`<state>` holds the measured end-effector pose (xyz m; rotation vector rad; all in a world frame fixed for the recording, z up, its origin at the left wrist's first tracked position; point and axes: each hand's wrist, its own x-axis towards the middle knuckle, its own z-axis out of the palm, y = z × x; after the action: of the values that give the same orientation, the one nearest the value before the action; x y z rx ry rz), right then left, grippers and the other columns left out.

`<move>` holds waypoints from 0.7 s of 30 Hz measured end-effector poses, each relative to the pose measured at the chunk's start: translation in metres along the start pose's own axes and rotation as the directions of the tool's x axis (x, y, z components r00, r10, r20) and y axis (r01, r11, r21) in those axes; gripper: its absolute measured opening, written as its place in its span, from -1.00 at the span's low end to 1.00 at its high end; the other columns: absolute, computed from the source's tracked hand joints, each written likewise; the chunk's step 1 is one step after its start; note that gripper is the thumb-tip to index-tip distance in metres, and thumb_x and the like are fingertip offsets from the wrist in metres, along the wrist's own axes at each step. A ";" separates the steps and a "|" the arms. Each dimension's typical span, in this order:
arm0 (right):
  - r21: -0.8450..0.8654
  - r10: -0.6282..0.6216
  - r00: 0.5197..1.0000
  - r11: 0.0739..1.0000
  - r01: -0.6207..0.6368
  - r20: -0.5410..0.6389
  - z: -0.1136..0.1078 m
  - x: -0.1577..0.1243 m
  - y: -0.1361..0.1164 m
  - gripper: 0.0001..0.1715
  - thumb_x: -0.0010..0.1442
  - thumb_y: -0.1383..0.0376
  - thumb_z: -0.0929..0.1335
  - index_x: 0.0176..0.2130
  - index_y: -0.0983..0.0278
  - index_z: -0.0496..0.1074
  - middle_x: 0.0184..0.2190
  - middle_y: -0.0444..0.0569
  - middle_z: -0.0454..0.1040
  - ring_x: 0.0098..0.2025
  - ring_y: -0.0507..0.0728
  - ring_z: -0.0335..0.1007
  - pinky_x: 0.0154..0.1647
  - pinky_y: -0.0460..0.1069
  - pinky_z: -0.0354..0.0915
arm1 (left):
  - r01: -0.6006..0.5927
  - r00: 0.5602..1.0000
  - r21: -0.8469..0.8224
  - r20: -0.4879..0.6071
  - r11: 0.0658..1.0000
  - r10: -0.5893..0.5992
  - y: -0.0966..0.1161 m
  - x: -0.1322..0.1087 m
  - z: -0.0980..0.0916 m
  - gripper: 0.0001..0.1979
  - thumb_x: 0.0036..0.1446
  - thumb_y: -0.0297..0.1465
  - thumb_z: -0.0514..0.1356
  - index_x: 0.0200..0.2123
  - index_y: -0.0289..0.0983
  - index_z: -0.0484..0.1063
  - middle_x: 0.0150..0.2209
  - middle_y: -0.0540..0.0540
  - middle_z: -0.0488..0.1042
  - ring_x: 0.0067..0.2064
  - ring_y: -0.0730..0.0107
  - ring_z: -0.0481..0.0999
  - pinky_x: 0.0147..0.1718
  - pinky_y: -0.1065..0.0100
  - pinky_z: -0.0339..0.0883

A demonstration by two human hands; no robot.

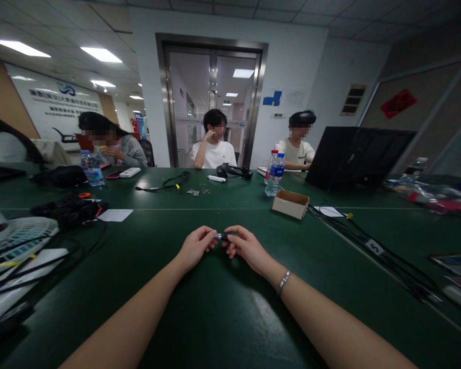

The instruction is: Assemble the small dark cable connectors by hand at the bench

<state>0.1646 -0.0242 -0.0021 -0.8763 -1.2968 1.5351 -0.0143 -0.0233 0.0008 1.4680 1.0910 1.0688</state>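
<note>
A small black stick with a silver end (222, 237) spans the gap between my two hands, just above the green table (200, 318). My left hand (196, 246) pinches its silver end between thumb and fingers. At the black end, the thumb and fingers of my right hand (248, 248) close round it. The fingers cover part of the stick, and its exact kind is too small to make out. A silver bracelet (284, 282) circles my right wrist.
An open cardboard box (291, 205) stands beyond my right hand, with water bottles (275, 175) behind it. Bundled cables (372, 246) run along the right. A white fan (19, 241) and black straps (69, 209) are at left. Several people sit across the table.
</note>
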 end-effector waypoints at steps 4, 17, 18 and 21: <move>0.001 -0.001 1.000 1.000 0.001 0.004 0.000 0.000 -0.002 -0.62 -0.01 0.20 0.41 -0.19 0.28 0.31 -0.52 -0.13 0.45 -0.55 -0.03 0.35 -0.54 -0.12 0.28 | -0.009 1.000 -0.001 0.005 1.000 0.009 0.002 -0.001 -0.001 -0.70 0.03 -0.18 0.16 -0.32 -0.32 0.37 -0.44 0.01 0.38 -0.43 0.49 0.35 -0.43 0.43 0.20; -0.009 0.000 1.000 1.000 0.001 0.012 0.000 0.000 -0.001 -0.63 0.02 0.23 0.39 -0.17 0.30 0.31 -0.51 -0.12 0.45 -0.55 -0.03 0.36 -0.53 -0.12 0.29 | -0.053 0.999 -0.031 0.001 0.998 0.053 0.003 -0.003 -0.001 -0.74 -0.01 -0.24 0.22 -0.30 -0.31 0.38 -0.37 -0.03 0.42 -0.35 0.45 0.37 -0.34 0.40 0.25; -0.009 -0.001 1.000 1.000 0.001 0.010 0.000 0.000 -0.001 -0.63 0.02 0.23 0.39 -0.17 0.29 0.31 -0.51 -0.12 0.45 -0.55 -0.03 0.36 -0.53 -0.12 0.29 | -0.057 0.998 -0.028 0.000 0.998 0.057 0.004 -0.003 -0.001 -0.74 -0.01 -0.25 0.22 -0.30 -0.30 0.38 -0.37 -0.03 0.42 -0.34 0.45 0.38 -0.34 0.40 0.26; -0.011 -0.004 1.000 1.000 0.004 0.008 -0.001 0.000 -0.001 -0.63 0.01 0.22 0.40 -0.17 0.29 0.31 -0.51 -0.12 0.45 -0.55 -0.03 0.36 -0.54 -0.12 0.29 | -0.062 0.998 -0.022 -0.005 0.998 0.062 0.004 -0.003 -0.001 -0.75 -0.02 -0.25 0.22 -0.30 -0.30 0.39 -0.37 -0.03 0.43 -0.34 0.44 0.39 -0.35 0.40 0.26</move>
<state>0.1651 -0.0238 -0.0016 -0.8754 -1.3125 1.5312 -0.0150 -0.0266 0.0043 1.4907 1.0395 1.1246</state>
